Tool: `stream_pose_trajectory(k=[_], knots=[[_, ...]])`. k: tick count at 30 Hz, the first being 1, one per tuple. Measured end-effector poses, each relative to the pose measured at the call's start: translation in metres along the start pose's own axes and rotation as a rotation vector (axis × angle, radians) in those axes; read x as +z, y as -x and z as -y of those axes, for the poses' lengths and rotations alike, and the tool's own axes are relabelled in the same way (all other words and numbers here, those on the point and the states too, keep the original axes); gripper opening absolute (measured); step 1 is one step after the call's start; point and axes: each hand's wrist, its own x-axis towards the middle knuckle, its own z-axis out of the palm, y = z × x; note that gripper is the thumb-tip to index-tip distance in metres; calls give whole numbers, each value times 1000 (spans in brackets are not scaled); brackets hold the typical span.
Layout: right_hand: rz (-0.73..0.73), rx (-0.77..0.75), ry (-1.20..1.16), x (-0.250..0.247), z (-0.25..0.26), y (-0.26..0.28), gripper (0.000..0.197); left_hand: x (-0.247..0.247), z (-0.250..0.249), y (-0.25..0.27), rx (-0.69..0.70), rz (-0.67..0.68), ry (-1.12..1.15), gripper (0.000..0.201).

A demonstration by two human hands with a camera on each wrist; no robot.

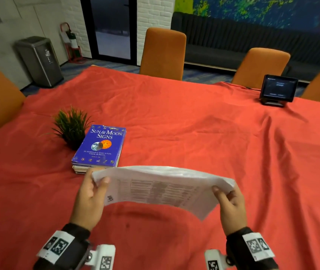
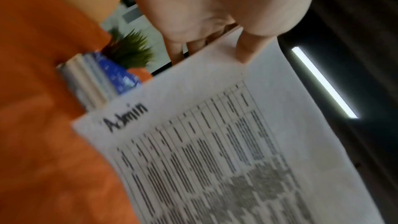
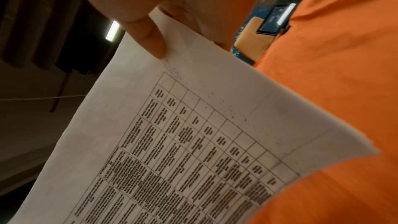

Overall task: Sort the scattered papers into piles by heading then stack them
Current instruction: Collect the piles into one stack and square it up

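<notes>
Both hands, left hand (image 1: 89, 193) and right hand (image 1: 231, 203), pinch the stack of papers (image 1: 161, 189) at opposite ends, fingers (image 2: 247, 52) clamped, above the desk (image 1: 194, 133).

The counter (image 1: 184, 121), draped in red cloth, carried a blue book (image 1: 100, 144) atop a small stack just beyond the left grip, a potted grass plant (image 1: 71, 127) beside it, and a small screen (image 1: 278, 89) far beyond the right grip.
</notes>
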Motion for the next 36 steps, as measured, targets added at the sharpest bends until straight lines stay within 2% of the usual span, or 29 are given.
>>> stream_pose_trajectory(k=[3, 5, 11, 15, 18, 21, 24, 27, 29, 32, 34, 36], knots=[[2, 124, 78, 1, -39, 17, 49, 13, 38, 21, -246, -53, 92, 28], [-11, 173, 111, 3, -52, 20, 48, 18, 50, 27, -366, -98, 115, 30], [8, 169, 80, 4, -46, 14, 40, 21, 47, 23, -395, -143, 122, 26], [137, 142, 123, -8, -37, 9, 32, 20, 47, 22, -369, -117, 123, 23], [318, 130, 211, -26, -19, -5, 27, 12, 45, 10, -283, -89, 73, 25], [512, 125, 414, -38, -1, -15, 26, 7, 21, -10, -107, 9, 47, 31], [689, 104, 600, -30, 17, -15, 22, 11, -21, -26, 115, 162, 31, 23], [810, 37, 714, -7, 40, -13, 26, 17, -58, -38, 289, 340, -90, 15], [826, -29, 681, 11, 54, -10, 32, 22, -75, -44, 401, 393, -218, 6], [811, -154, 576, 35, 72, -6, 34, 35, -101, -46, 562, 420, -378, 11], [759, -273, 544, 48, 81, -6, 35, 46, -119, -45, 620, 438, -429, 8], [672, -325, 473, 57, 85, -7, 31, 54, -131, -44, 677, 393, -485, 13]])
